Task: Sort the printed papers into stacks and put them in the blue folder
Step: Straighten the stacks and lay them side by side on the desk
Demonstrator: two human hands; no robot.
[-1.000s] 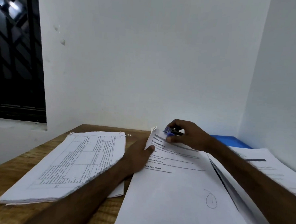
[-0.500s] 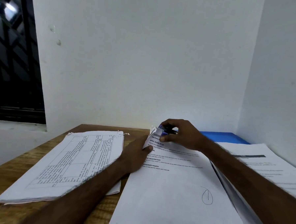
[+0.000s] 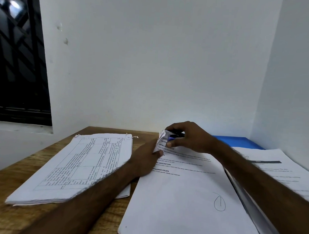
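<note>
A middle stack of printed papers (image 3: 181, 198) lies in front of me, its top sheet marked with a circled pen "1". My left hand (image 3: 146, 161) holds its left edge near the top, thumb on the sheet. My right hand (image 3: 190, 138) grips a small blue and black stapler (image 3: 174, 135) at the stack's top left corner, which is bent upward. A second stack with a printed table (image 3: 79, 166) lies to the left. A third stack (image 3: 281, 170) lies to the right. The blue folder (image 3: 238, 141) lies flat at the back right, partly under papers.
The wooden table (image 3: 10, 216) stands in a corner, with white walls close behind and on the right. A dark barred window (image 3: 15, 64) is at the left. Bare wood shows along the table's left front edge.
The top left corner of the middle stack has lifted and bent up at the stapler. My right hand with the stapler has shifted slightly left. My left hand keeps its hold.
</note>
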